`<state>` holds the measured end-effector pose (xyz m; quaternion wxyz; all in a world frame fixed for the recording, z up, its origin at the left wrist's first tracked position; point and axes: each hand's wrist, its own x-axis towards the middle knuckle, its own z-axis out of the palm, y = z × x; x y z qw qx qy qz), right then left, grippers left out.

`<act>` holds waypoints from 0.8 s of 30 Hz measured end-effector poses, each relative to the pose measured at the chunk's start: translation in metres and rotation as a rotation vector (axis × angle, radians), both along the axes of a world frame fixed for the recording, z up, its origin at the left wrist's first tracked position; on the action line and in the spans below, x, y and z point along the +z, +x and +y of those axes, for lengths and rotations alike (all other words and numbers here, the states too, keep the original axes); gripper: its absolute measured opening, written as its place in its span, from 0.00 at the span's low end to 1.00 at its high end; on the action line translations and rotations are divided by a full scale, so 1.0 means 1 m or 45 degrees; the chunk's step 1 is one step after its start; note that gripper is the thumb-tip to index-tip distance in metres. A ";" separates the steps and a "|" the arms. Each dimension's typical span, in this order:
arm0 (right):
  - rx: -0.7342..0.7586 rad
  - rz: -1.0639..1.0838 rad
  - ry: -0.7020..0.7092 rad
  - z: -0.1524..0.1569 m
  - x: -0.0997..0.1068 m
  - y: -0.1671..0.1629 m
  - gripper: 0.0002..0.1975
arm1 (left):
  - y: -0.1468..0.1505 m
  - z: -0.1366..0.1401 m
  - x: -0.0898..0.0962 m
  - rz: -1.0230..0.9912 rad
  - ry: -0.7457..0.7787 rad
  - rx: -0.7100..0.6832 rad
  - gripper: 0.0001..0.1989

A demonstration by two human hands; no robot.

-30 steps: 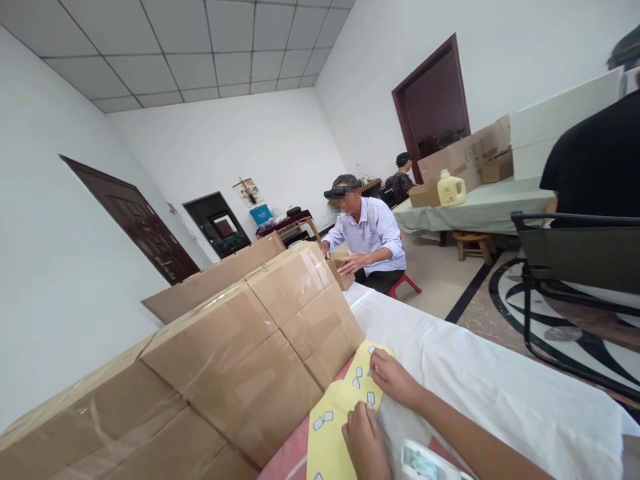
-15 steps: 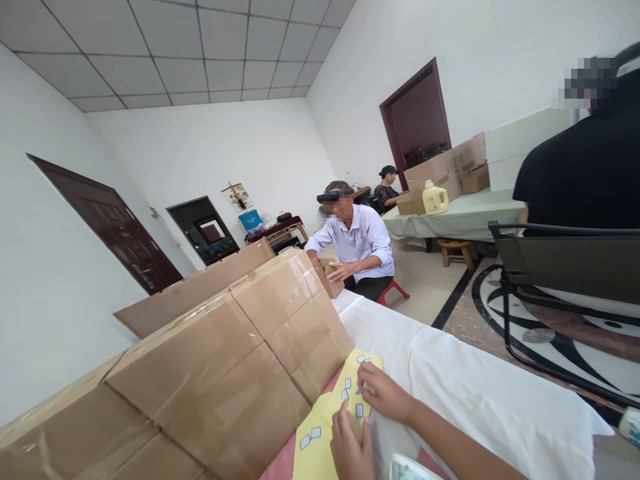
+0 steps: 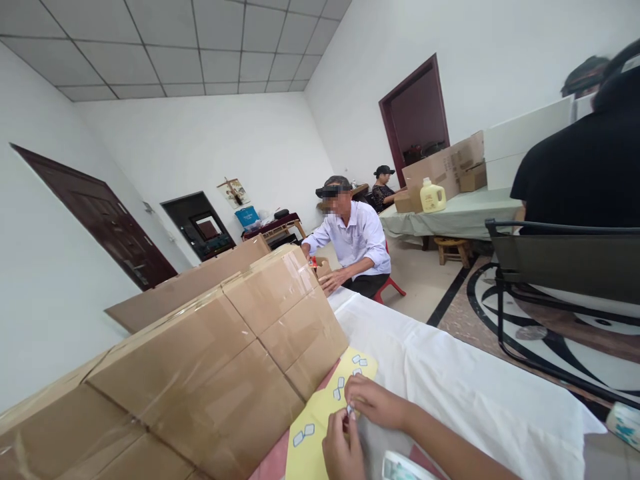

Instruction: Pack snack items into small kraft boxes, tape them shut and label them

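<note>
Left of both hands, a row of taped cardboard boxes (image 3: 200, 380) stands close by, stacked at least two high. Between it and the hands lies a yellow sheet (image 3: 323, 404) with paired pale, dark-edged squares, partly under the fingers. It looks thin and light, probably bendy and easily creased, so best held by its edges; its long axis slants from beside the left hand, out past the right hand, the far end pointing forward and rightward. The left hand (image 3: 343, 448) is nearly closed, thumb and fingertips drawn together at a small pale piece (image 3: 350, 409), which the right hand (image 3: 376, 404) pinches from the far side. The piece seems very light and is best gripped by its rim; fingers hide too much to tell its stiffness or long axis. Right of the left hand, nearer the body, sits a white packet (image 3: 403, 468); beyond, white cloth (image 3: 467, 377) covers the table.
</note>
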<state>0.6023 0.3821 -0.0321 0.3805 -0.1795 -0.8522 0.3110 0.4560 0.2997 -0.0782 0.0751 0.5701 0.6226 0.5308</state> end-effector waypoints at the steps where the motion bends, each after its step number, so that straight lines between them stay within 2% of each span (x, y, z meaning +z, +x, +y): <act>1: 0.000 -0.003 -0.004 -0.001 -0.001 0.000 0.12 | 0.000 -0.001 0.001 0.018 0.010 0.012 0.17; 5: -0.061 -0.024 -0.084 -0.004 0.000 -0.001 0.02 | 0.001 -0.002 0.003 0.064 0.012 0.002 0.18; 8: -0.075 -0.042 -0.054 -0.005 0.002 -0.001 0.07 | 0.003 -0.003 0.002 0.086 -0.003 0.003 0.18; 11: -0.028 -0.049 0.003 -0.005 0.005 0.000 0.06 | 0.001 -0.004 0.002 0.079 -0.037 0.014 0.18; 15: -0.035 -0.031 -0.046 -0.004 0.008 0.003 0.04 | -0.003 -0.002 0.001 0.002 -0.095 0.028 0.16; 19: -0.194 0.017 -0.118 0.002 0.007 0.008 0.06 | 0.002 0.005 -0.004 -0.256 -0.070 0.127 0.36; 24: -0.332 0.047 -0.140 0.009 0.003 0.010 0.06 | 0.010 0.005 -0.001 -0.342 0.065 0.123 0.31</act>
